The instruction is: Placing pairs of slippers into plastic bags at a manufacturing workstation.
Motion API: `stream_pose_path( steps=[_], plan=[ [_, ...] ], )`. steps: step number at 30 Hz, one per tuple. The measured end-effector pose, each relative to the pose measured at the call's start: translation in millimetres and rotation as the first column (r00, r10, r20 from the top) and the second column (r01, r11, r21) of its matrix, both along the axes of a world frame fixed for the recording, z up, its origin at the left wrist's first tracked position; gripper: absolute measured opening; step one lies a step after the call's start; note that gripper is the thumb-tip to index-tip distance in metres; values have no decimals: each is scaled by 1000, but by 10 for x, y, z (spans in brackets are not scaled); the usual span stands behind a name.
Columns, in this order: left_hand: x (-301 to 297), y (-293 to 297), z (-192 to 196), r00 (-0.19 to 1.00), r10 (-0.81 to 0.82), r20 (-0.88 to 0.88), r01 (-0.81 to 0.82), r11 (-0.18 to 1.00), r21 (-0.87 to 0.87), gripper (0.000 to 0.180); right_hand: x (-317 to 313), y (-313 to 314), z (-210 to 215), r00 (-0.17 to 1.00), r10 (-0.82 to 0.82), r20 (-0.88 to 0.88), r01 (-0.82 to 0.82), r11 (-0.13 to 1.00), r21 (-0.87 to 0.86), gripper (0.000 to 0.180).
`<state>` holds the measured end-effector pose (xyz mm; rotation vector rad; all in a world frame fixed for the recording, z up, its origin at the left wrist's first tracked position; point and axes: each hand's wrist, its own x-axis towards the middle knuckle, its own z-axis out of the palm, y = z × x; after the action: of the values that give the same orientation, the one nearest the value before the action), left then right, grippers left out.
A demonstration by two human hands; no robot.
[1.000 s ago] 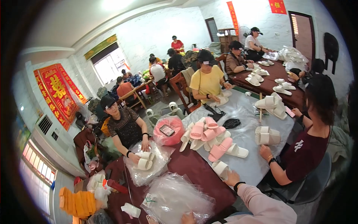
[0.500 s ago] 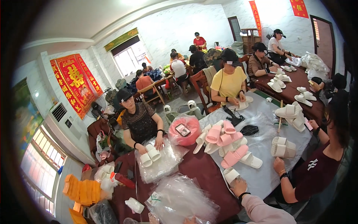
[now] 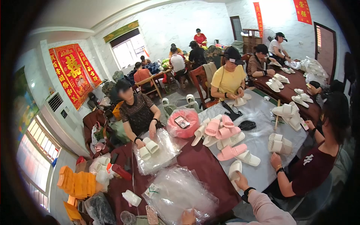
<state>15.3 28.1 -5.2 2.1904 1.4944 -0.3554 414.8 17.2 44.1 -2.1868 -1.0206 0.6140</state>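
My right hand (image 3: 242, 182) grips a white slipper (image 3: 235, 171) by its heel end at the near edge of the grey-covered table. The slipper is tilted, its toe pointing away from me. Just beyond it lies a pile of slippers, with a pink slipper (image 3: 232, 152) and a white slipper (image 3: 249, 158) on the near side. My left hand (image 3: 188, 216) shows only partly at the lower edge, against a stack of clear plastic bags (image 3: 180, 195) on the dark red cloth. Its fingers are too little in view to tell their pose.
Across the table a person's hands hold a pair of white slippers (image 3: 149, 148) over more clear bags (image 3: 159, 163). A phone (image 3: 182, 122) lies on a pink bundle (image 3: 187, 129). To the right, a co-worker sits by beige slippers (image 3: 280, 144). Orange packs (image 3: 78, 183) stand at left.
My right hand has turned the white slipper, so its toe now points farther away. My left hand shows more at the lower edge. The whole view has shifted slightly.
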Motion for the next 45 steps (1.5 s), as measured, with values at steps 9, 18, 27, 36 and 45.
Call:
stream_pose_path(
  steps=[9,18,27,36,45],
  plan=[
    [-19,153,369,985,-174,-14,174,985,-9,62,-250,-32,240,810,84,-580,147,929,340,53],
    [-6,202,461,960,-279,38,277,960,41,66,-1305,-423,62,718,262,-645,-113,958,263,49],
    [-180,-55,587,910,-409,-70,412,910,41,76,-1360,-648,44,878,62,-474,18,987,161,49],
    [-184,-89,716,920,-388,-65,388,922,-9,99,-881,-444,251,994,12,111,13,974,-224,40],
    [-272,-199,616,919,-391,50,384,917,109,101,-530,-187,-280,946,295,136,-265,943,-203,41]
  ],
)
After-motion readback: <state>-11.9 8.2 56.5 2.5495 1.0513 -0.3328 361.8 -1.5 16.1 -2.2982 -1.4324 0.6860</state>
